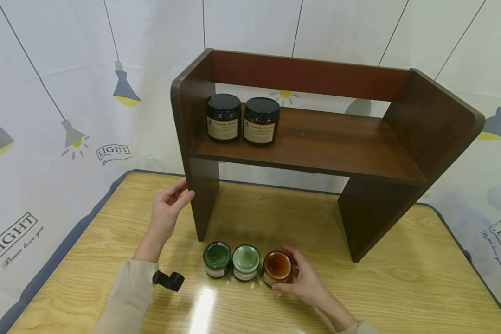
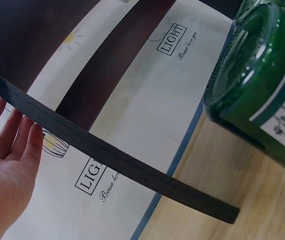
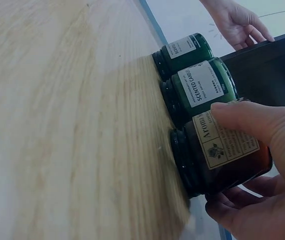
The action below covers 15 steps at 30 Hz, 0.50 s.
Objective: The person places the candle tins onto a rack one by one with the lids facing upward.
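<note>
1. The right hand (image 1: 308, 282) curls thumb and fingers around the amber jar (image 1: 277, 267), which stands lid-down in front of the shelf (image 1: 338, 139), beside the pale green jar (image 1: 246, 260).
2. The left hand (image 1: 164, 211), loosely spread, touches the shelf's left panel edge.
3. The step in hand seems to be taking hold of the jar; lifting would call for a firm grip, clear of its neighbour.

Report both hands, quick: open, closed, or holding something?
Left hand: holding the dark shelf by its side edge.
Right hand: holding the amber jar by its sides.
</note>
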Each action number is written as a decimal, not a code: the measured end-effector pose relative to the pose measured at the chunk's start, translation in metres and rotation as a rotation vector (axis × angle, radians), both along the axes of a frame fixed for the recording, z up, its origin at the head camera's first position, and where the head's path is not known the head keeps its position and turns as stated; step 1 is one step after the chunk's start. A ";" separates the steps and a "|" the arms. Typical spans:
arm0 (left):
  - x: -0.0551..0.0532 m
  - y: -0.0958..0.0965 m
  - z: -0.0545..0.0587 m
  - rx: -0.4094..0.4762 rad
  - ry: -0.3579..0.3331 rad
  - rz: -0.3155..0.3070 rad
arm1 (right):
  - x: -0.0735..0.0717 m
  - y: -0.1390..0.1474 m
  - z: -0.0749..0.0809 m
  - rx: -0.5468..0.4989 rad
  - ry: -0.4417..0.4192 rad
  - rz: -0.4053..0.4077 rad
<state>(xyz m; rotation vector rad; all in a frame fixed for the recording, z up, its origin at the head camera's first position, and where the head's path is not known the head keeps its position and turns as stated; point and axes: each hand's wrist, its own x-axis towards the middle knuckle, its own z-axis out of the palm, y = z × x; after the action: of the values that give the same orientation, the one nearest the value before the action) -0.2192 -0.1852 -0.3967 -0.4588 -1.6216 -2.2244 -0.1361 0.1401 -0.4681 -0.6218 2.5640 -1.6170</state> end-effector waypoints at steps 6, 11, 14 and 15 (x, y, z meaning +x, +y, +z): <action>0.000 0.000 -0.001 0.012 0.006 -0.003 | -0.001 -0.001 -0.005 -0.031 -0.003 0.014; -0.001 0.000 -0.001 0.011 0.010 -0.008 | -0.001 -0.002 -0.006 -0.011 -0.001 0.009; -0.001 0.000 -0.001 0.010 0.009 -0.010 | -0.001 -0.003 -0.006 -0.013 0.021 0.018; 0.000 0.000 -0.001 0.011 0.008 -0.012 | -0.001 -0.003 -0.007 -0.015 0.033 0.022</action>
<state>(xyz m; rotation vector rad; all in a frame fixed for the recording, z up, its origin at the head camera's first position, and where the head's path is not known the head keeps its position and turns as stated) -0.2197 -0.1856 -0.3979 -0.4758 -1.6059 -2.2360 -0.1371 0.1370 -0.4746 -0.6806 2.5612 -1.6340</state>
